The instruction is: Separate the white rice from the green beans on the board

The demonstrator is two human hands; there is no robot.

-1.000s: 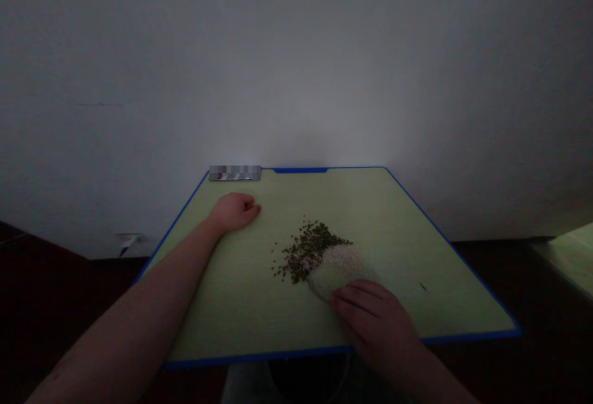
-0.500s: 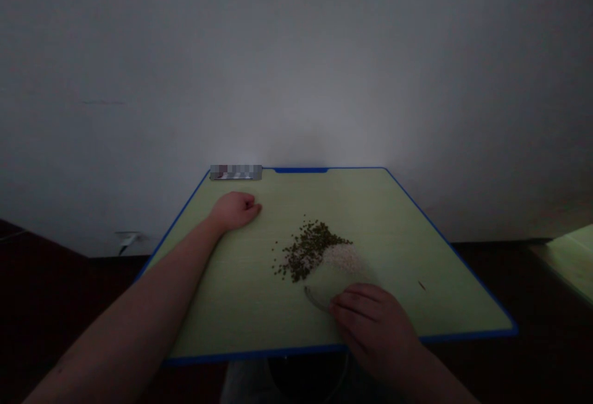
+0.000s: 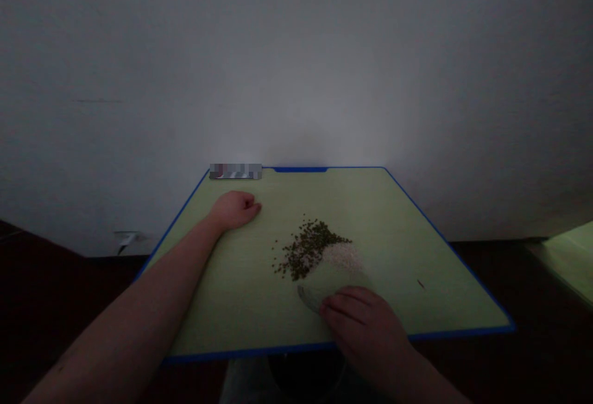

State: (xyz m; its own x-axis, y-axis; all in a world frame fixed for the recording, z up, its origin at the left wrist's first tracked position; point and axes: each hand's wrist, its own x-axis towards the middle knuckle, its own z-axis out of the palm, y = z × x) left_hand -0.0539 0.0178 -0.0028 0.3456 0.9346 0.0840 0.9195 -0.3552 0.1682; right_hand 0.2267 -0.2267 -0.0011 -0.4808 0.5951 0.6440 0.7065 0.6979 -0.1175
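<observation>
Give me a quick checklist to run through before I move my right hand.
1. Right hand on the clear curved piece: ok, the fingers cover its right end.
2. Left hand clear of both piles: ok, it lies curled on the board, to their left.
3. Dark green grains and pale grains apart: not ok, the piles meet.
4. Board free of stray bits: not ok, a thin dark sliver lies at the right.
5. Dark round thing below the near edge, empty: cannot tell, too dark inside.
</observation>
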